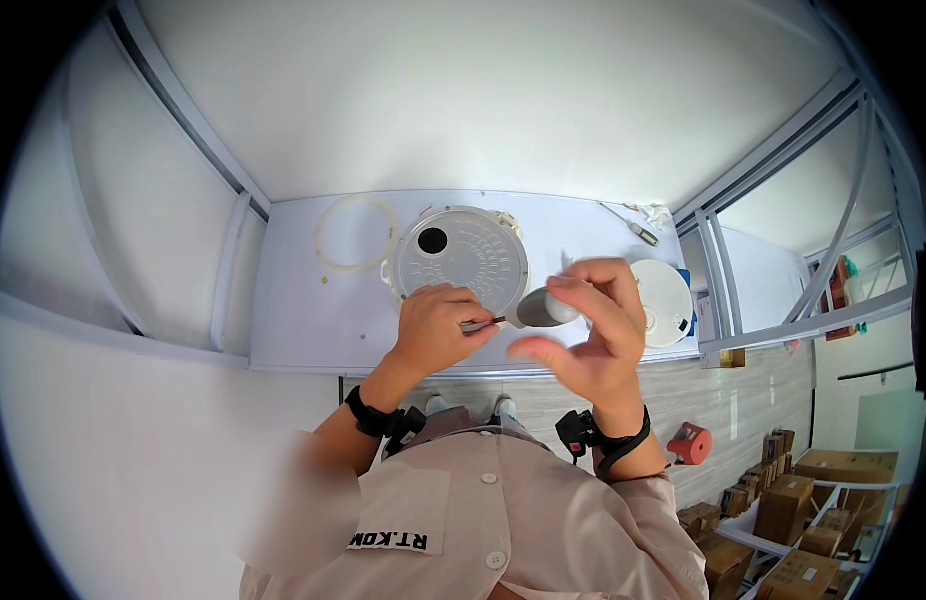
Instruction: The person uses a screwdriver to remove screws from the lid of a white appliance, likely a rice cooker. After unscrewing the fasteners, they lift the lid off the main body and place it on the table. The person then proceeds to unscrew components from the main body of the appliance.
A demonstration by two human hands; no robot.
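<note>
My left hand (445,328) is closed over the near edge of a round silver metal base (473,265). A short dark, thin piece (491,324) sticks out between its thumb and fingers; its kind is too small to make out. My right hand (603,335) holds a grey cylinder with a white rounded end (549,308), tilted, its narrower grey end toward the left hand. Its thumb stands apart from the cylinder while the upper fingers curl by it. The metal base has rings of slots and a round black spot.
On the white table (293,310), a pale thin ring (323,243) lies left of the base. A round white lid-like part (663,300) rests at the right over something blue. Behind it are a screwdriver (641,233) and crumpled white material (658,215). Metal frame posts flank the table.
</note>
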